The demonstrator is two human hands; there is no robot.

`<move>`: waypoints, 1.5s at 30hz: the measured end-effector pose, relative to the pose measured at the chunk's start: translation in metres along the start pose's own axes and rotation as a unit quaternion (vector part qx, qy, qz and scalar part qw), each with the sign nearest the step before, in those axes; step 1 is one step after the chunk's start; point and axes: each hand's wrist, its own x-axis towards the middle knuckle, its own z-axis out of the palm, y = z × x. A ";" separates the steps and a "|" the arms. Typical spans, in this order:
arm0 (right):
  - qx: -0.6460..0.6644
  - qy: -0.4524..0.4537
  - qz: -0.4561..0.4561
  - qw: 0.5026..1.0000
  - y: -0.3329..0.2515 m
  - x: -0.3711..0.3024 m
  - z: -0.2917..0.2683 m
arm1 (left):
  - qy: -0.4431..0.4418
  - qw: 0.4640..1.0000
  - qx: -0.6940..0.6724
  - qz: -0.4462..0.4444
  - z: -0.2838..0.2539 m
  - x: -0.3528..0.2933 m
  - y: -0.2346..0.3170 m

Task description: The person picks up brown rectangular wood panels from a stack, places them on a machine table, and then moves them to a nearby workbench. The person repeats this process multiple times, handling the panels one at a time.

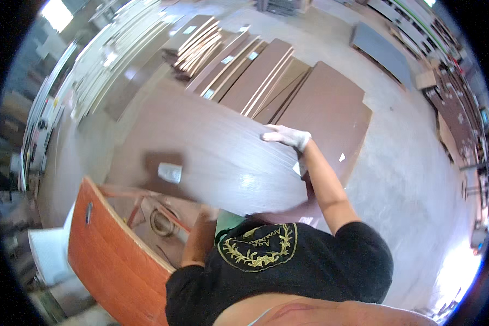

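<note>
A large dark brown wood-grain panel (223, 157) is held tilted in front of my body, with a pale label (170, 173) on its face. My right hand (289, 136), in a whitish glove, grips the panel's far edge, fingers pointing left. The left forearm (196, 239) runs up to the panel's near edge. Beyond that the panel hides my left hand, so its fingers do not show.
Stacks of brown boards (323, 103) lie on the floor ahead. An orange-brown wooden table (114, 239) stands close on the left, with a tape roll (163, 221) beside it. A grey-blue sheet (383, 51) lies at the far right.
</note>
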 end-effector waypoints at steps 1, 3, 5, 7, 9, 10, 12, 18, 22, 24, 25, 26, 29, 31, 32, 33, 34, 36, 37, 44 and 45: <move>0.022 0.043 -0.001 0.999 0.023 -0.008 -0.018 | -0.027 0.999 0.013 -0.019 0.018 0.028 0.006; 0.089 0.121 0.019 0.988 0.043 -0.033 -0.035 | -0.081 0.994 0.039 -0.067 0.052 0.077 0.008; 0.153 0.191 0.071 0.967 0.061 -0.053 -0.038 | -0.119 0.984 0.064 -0.118 0.080 0.115 0.002; 0.189 0.270 0.135 0.935 0.102 -0.054 -0.045 | -0.160 0.967 0.095 -0.172 0.107 0.149 -0.002; 0.235 0.316 0.147 0.907 0.104 -0.050 -0.041 | -0.191 0.947 0.129 -0.224 0.126 0.183 -0.002; 0.257 0.339 0.152 0.892 0.102 -0.045 -0.040 | -0.202 0.935 0.146 -0.252 0.134 0.201 0.002; 0.276 0.391 0.183 0.859 0.094 -0.021 -0.036 | -0.219 0.910 0.187 -0.299 0.147 0.241 0.018; 0.406 0.444 0.085 0.794 0.065 0.097 -0.044 | -0.196 0.837 0.330 -0.390 0.203 0.394 0.107; 0.414 0.523 0.079 0.740 0.018 0.183 -0.039 | -0.210 0.865 0.344 -0.301 0.149 0.507 0.145; 0.428 0.539 -0.046 0.724 0.060 0.222 -0.035 | -0.279 0.846 0.433 -0.140 0.107 0.537 0.141; 0.457 0.540 -0.054 0.705 0.057 0.231 -0.035 | -0.274 0.782 0.559 -0.013 0.096 0.525 0.141; 0.479 0.534 -0.060 0.694 0.048 0.238 -0.035 | -0.256 0.700 0.656 0.119 0.090 0.509 0.142; 0.361 0.559 -0.012 0.747 0.066 0.264 -0.038 | -0.279 0.896 0.247 -0.242 0.082 0.536 0.149; 0.332 0.565 0.015 0.756 0.077 0.274 -0.033 | -0.258 0.888 0.310 -0.223 0.082 0.531 0.162; 0.353 0.569 0.002 0.742 0.094 0.276 -0.034 | -0.254 0.879 0.342 -0.215 0.091 0.526 0.164; 0.331 0.566 0.035 0.754 0.073 0.279 -0.036 | -0.219 0.909 0.259 -0.243 0.083 0.523 0.177; 0.309 0.563 0.069 0.764 0.053 0.276 -0.037 | -0.269 0.872 0.394 -0.112 0.073 0.529 0.183; 0.087 0.601 0.267 0.748 0.020 0.277 -0.041 | -0.332 0.700 0.616 0.143 0.058 0.544 0.185; -0.043 0.647 0.268 0.713 -0.005 0.270 -0.041 | -0.303 0.722 0.611 0.119 0.080 0.511 0.194; -0.307 0.424 0.273 0.807 -0.109 0.350 -0.105 | -0.238 0.888 0.394 -0.016 0.087 0.534 0.181; -0.319 0.439 0.287 0.790 -0.111 0.358 -0.099 | -0.241 0.881 0.408 0.004 0.101 0.524 0.182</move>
